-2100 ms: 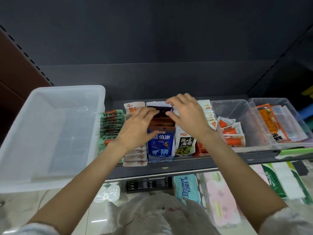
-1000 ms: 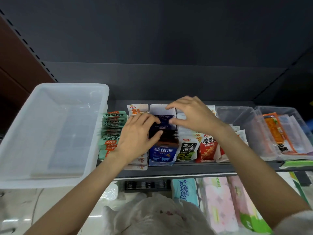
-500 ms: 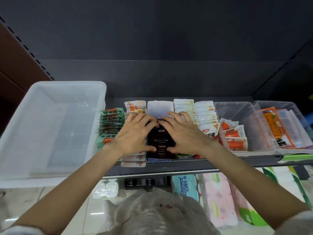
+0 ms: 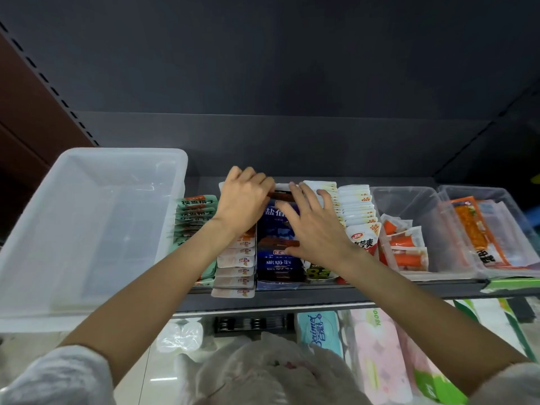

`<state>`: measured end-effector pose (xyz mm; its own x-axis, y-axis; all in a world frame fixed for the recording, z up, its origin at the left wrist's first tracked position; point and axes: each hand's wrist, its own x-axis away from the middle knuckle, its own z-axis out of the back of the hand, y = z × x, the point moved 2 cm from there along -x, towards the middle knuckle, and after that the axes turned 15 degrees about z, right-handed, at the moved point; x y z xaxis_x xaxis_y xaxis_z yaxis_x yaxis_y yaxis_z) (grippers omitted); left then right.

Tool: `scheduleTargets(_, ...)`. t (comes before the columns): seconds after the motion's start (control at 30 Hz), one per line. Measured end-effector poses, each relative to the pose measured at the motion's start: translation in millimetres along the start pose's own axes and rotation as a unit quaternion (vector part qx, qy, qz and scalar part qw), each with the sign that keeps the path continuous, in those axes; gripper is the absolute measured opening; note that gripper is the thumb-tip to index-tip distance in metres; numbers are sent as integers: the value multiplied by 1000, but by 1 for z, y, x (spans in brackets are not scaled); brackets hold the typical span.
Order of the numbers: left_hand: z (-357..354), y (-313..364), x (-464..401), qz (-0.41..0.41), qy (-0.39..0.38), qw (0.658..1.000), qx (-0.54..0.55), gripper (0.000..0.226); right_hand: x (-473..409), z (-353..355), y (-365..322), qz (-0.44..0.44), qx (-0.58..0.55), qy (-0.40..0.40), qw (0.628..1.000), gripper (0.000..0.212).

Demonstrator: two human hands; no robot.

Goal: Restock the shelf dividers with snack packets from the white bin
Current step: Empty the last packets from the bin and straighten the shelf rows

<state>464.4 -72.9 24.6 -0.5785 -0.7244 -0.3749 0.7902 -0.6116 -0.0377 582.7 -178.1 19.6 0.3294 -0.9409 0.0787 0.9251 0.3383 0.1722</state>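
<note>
Dark grey shelf back panel fills the upper view, with a perforated upright and brown wall at left. Glossy pale floor below reflects light.

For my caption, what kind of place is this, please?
Probably a small shop: a dark metal shelf holds rows of printed snack packets in dividers, with wrapped tissue packs stocked below.

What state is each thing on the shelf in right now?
white bin: no packets visible inside
dark blue packets: in their divider row, under both hands
left hand: fingers curled over the row's back
right hand: spread flat on the packets
clear tub: partly filled
</note>
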Motion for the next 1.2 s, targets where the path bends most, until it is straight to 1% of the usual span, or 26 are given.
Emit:
scheduleTargets(0.07, -1, 4, -6, -8, 11, 1000, 6, 27, 5, 0, -2, 8, 12, 20, 1000, 76)
scheduleTargets(0.13, -4, 9, -8, -62, -4, 998, 11, 38, 9, -2, -8, 34, 41, 16, 998, 57)
scheduleTargets(0.17, -7, 11, -7, -95, -22, 995, 7, 41, 10, -3, -10, 42, 48, 18, 998, 50)
scheduleTargets(0.23, -13, 12, -4, -137, -85, 987, -2, 47, 8, -4, -10, 30, 43, 34, 998, 44)
scheduleTargets(0.3, -16, 9, -4, -145, -141, 979, 18, 51, 5, -4, -8, 17, 44, 61, 997, 32)
scheduleTargets(0.37, -14, 6, -6, -140, -189, 970, 67, 53, 5, -4, -8, 22, 48, 85, 995, 17)
scheduleTargets(0.43, -12, 3, -8, -146, -221, 962, 70, 57, 6, -6, -8, 28, 43, 100, 994, 10)
scheduleTargets(0.47, -12, 3, -8, -153, -219, 963, 42, 58, 8, -7, -8, 31, 39, 98, 994, 10)
scheduleTargets(0.5, -13, 2, -7, -160, -207, 965, 8, 53, 11, -9, -8, 35, 36, 90, 995, 12)
scheduleTargets(0.53, -14, 3, -6, -167, -187, 968, -19, 44, 14, -10, -8, 41, 30, 79, 996, 16)
scheduleTargets(0.6, -17, 5, -6, -157, -148, 976, -36, 26, 22, -8, -6, 41, -9, 55, 998, 33)
scheduleTargets(0.63, -17, 6, -7, -141, -142, 979, -33, 23, 27, -6, -6, 38, -45, 46, 997, 46)
scheduleTargets(0.67, -17, 7, -8, -120, -147, 981, -24, 23, 33, -3, -6, 38, -85, 45, 995, 58)
scheduleTargets(0.73, -18, 7, -13, -75, -168, 983, 11, 27, 47, 2, -5, 48, -151, 40, 987, 76)
scheduleTargets(0.8, -21, 5, -21, -41, -188, 980, 39, 34, 55, 2, -10, 70, -145, 26, 987, 84)
scheduleTargets(0.83, -23, 4, -23, -36, -195, 979, 47, 36, 57, 1, -12, 84, -128, 2, 988, 85)
scheduleTargets(0.9, -25, 4, -26, -44, -200, 977, 55, 37, 53, -7, -19, 107, -92, -25, 990, 83)
scheduleTargets(0.93, -25, 4, -25, -49, -199, 977, 56, 36, 49, -12, -22, 118, -73, -30, 990, 77)
scheduleTargets(1.03, -22, 5, -22, -68, -192, 978, 35, 34, 34, -17, -28, 132, -4, -40, 990, 45)
scheduleTargets(1.1, -20, 4, -21, -78, -187, 979, 15, 34, 26, -15, -27, 124, 3, -33, 992, 29)
scheduleTargets(1.17, -20, 3, -21, -84, -180, 980, 1, 35, 19, -14, -25, 100, 15, -26, 995, 26)
scheduleTargets(1.2, -19, 3, -20, -89, -180, 980, -9, 37, 14, -11, -23, 89, 20, -19, 996, 29)
